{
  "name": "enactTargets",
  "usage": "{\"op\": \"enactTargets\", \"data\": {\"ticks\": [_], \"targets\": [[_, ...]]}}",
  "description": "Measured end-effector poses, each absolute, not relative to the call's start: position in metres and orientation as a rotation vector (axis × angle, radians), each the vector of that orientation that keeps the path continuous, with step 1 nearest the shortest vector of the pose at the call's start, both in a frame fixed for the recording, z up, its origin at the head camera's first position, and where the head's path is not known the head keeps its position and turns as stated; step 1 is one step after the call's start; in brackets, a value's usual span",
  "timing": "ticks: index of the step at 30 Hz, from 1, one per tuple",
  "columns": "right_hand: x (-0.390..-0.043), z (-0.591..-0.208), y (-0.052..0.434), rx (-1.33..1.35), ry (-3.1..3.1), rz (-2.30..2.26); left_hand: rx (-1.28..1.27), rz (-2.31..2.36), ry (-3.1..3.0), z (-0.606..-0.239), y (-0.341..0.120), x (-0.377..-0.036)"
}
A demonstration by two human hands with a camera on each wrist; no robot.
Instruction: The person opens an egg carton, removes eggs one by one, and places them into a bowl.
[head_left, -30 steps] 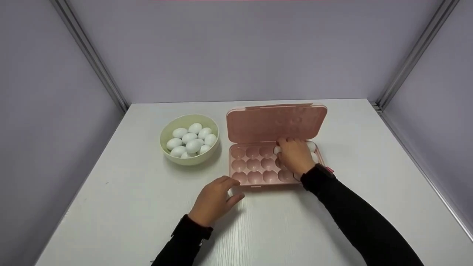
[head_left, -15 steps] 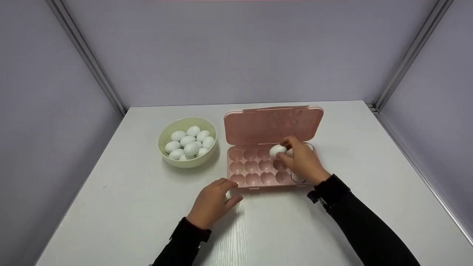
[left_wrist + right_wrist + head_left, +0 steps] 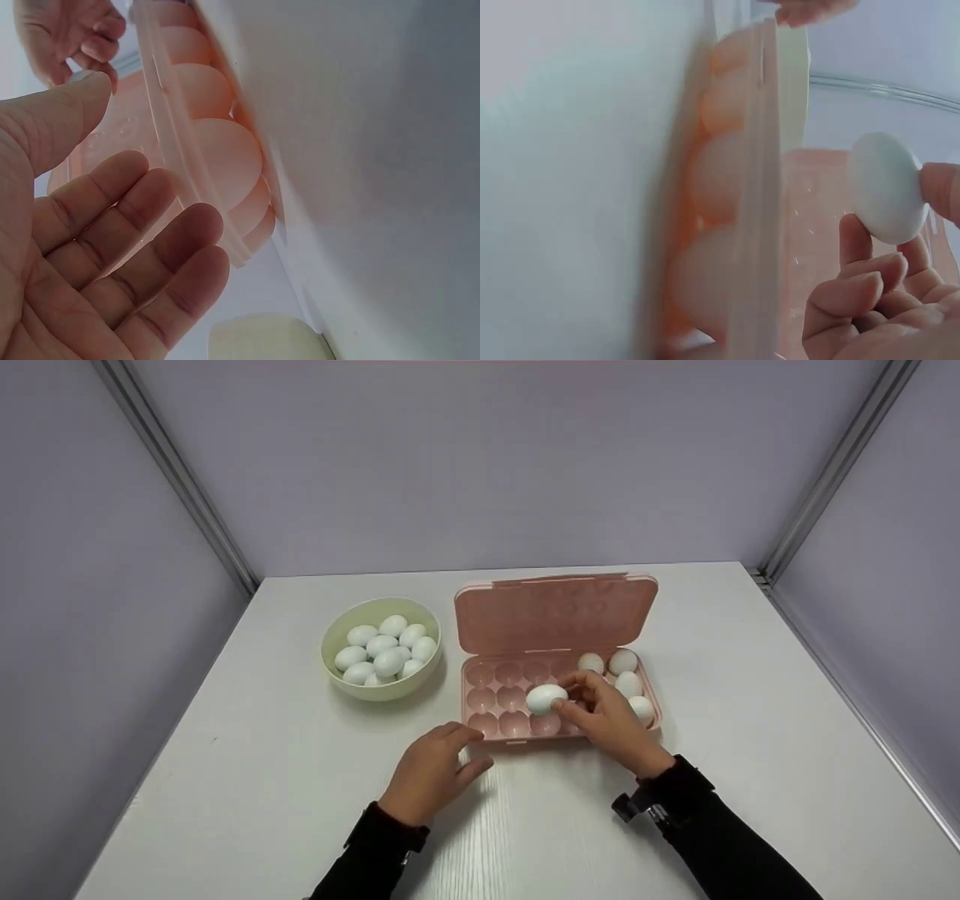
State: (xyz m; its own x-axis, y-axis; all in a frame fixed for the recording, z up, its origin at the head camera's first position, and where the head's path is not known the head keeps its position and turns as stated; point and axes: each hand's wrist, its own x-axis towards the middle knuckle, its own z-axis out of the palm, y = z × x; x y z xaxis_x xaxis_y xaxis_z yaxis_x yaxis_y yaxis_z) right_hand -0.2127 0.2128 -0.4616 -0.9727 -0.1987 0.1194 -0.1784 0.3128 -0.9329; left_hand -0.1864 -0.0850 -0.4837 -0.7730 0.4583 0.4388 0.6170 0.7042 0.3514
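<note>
The right hand [image 3: 611, 720] pinches a white plastic-looking egg [image 3: 547, 699] between thumb and fingertips, holding it over the middle of the pink plastic egg tray [image 3: 487, 699] just right of frame centre; the right wrist view shows the same egg [image 3: 889, 187] caught at its ends, the other fingers [image 3: 847, 296] loosely curled below it. Whether it touches a cup or hangs just above one cannot be told.

Four more white eggs sit in the tray's right-hand cups — two in the far row [image 3: 607, 662], one below them [image 3: 628, 684], and one near the front right corner [image 3: 642, 709]. The remaining cups, across the left and centre of the tray, are bare, and the tray's hinged pink lid [image 3: 555, 611] stands open behind them.

The pale green round bowl [image 3: 330, 649], left of the tray, holds a heap of about nine white eggs [image 3: 386, 652].

Judging from this, the work is at an early or a late stage — most eggs are in the bowl, few in the tray — and which way the held egg is travelling cannot be read from these pictures.

The left hand [image 3: 431, 769] rests on the white wood-grain table [image 3: 262, 780] at lower centre, fingers relaxed and holding nothing, its fingertips [image 3: 187, 232] just beside the tray's front left corner.
</note>
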Motion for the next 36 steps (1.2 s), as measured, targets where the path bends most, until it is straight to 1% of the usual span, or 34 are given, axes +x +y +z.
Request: {"op": "enactTargets", "data": {"ticks": [6,20,27,36], "targets": [[-0.208,-0.474,0.21,-0.387,2.424,-1.818,-0.847,-0.697,-2.591,-0.484,-0.084,-0.187],[-0.208,-0.478,0.212,-0.486,2.403,-1.787,-0.897,-0.618,-2.466,-0.477,-0.077,-0.189],[-0.208,-0.48,0.214,-0.544,2.341,-1.755,-0.934,-0.597,-2.379,-0.469,-0.063,-0.19],[-0.206,-0.482,0.219,-0.724,2.202,-1.756,-1.017,-0.647,-2.333,-0.469,-0.039,-0.188]]}}
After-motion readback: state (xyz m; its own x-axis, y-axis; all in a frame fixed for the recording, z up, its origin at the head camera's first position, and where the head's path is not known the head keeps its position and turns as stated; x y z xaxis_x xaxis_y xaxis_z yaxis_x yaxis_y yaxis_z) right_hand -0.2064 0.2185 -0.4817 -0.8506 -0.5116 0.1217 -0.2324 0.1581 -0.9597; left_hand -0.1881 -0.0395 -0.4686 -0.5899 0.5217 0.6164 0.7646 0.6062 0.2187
